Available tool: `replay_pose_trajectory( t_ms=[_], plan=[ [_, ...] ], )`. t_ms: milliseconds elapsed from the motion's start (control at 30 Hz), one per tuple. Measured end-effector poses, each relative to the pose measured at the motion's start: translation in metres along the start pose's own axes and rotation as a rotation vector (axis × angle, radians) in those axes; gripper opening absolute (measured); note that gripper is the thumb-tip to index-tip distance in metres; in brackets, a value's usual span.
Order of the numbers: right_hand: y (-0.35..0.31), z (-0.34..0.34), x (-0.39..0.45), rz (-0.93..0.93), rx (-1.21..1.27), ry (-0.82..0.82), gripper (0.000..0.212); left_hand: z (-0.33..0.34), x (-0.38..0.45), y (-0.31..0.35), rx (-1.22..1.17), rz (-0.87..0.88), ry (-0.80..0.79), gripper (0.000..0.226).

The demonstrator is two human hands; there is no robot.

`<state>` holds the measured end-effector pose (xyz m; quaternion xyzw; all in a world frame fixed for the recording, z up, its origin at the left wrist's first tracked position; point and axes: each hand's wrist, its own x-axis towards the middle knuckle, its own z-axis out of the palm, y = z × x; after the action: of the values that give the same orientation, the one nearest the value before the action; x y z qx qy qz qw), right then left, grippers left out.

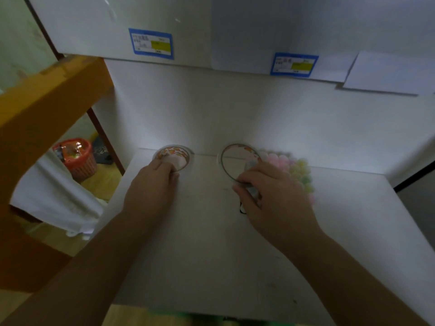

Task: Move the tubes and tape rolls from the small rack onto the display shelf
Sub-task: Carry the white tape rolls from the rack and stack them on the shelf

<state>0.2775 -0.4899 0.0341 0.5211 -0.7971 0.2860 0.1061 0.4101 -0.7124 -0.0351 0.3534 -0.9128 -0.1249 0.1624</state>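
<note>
I see left hand [154,177] gripping a patterned tape roll [173,157] at the white display shelf's [200,243] far left. Right hand [266,191] pinches a thin ring-shaped roll [235,158], far centre. Two blue-bordered labels [151,44], text unreadable.

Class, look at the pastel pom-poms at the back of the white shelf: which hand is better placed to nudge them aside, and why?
The right hand. It holds the larger tape roll right beside the pom-poms; the left hand is further off on the smaller roll.
</note>
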Motion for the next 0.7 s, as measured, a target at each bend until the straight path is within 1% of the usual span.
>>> replay_pose_trajectory(
  t_ms=[167, 300, 433, 533, 633, 700],
  plan=[
    [0.0, 0.003, 0.004, -0.014, 0.011, -0.004, 0.013, -0.003, 0.005, -0.001, 0.021, 0.031, -0.028, 0.022],
    [-0.003, 0.007, 0.009, -0.02, 0.024, -0.016, 0.014, -0.001, 0.003, 0.001, 0.05, 0.051, -0.037, 0.018],
    [-0.008, 0.012, 0.017, -0.029, 0.025, -0.014, 0.013, -0.001, -0.001, 0.007, 0.038, 0.035, -0.041, 0.017],
    [-0.015, 0.022, 0.029, -0.059, 0.042, -0.052, 0.014, -0.001, -0.004, 0.008, -0.014, 0.074, -0.036, 0.025],
    [-0.024, 0.041, 0.045, -0.087, 0.002, -0.12, 0.018, -0.006, -0.012, 0.009, -0.114, 0.093, 0.06, 0.043],
    [-0.032, 0.054, 0.057, -0.103, -0.03, -0.179, 0.021, -0.011, -0.017, 0.009, -0.147, 0.062, 0.111, 0.045]
  ],
)
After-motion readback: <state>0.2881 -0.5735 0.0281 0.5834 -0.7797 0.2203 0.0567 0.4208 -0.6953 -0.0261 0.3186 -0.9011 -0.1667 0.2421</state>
